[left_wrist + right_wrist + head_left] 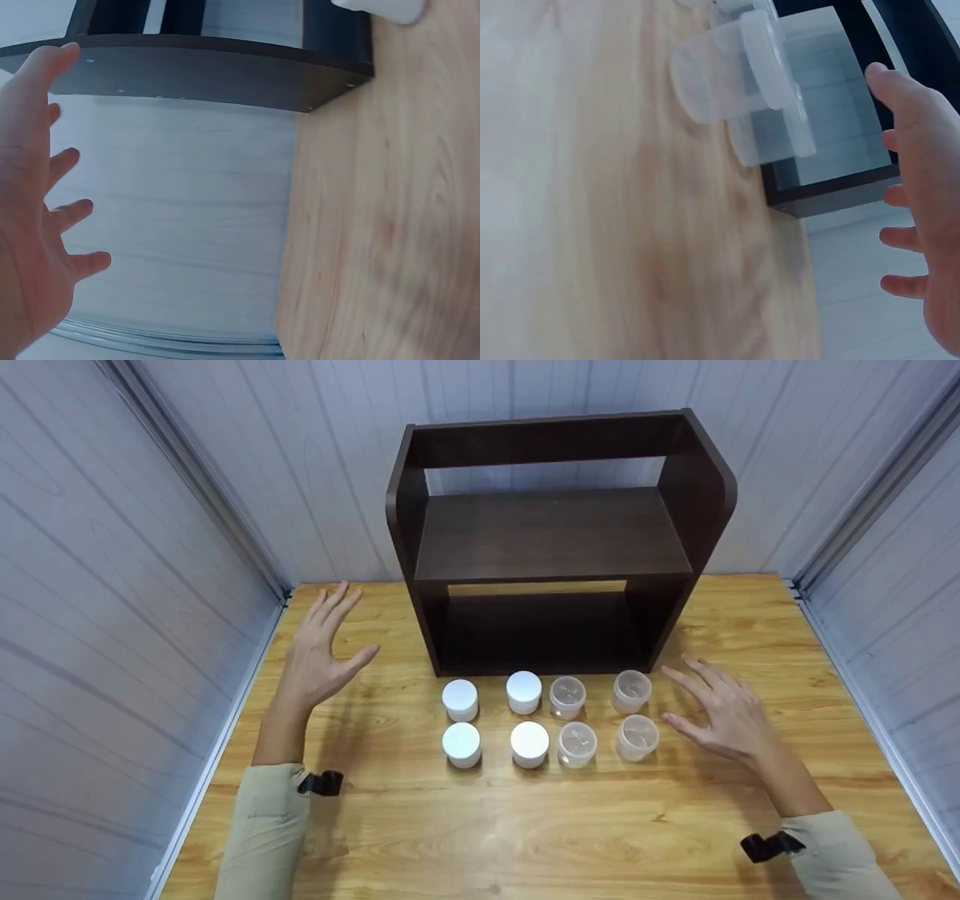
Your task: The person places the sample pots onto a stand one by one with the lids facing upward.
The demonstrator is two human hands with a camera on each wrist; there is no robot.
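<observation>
both hands up off the wooden table, holding nothing. left hand spread wide, fingers straight, palm turned inward, hovering well left of the jars and just left of the dark shelf unit. right hand flat-ish, fingers splayed & relaxed, palm down, just right of the jar rows. nearest its fingertips: front clear jar and back clear jar, near but not touching. further left of that hand: two more clear jars, then four white-lidded jars, all in two rows of four, upright, right in front of the shelf's base. right wrist view shows clear jars blurred, beside shelf corner.
</observation>
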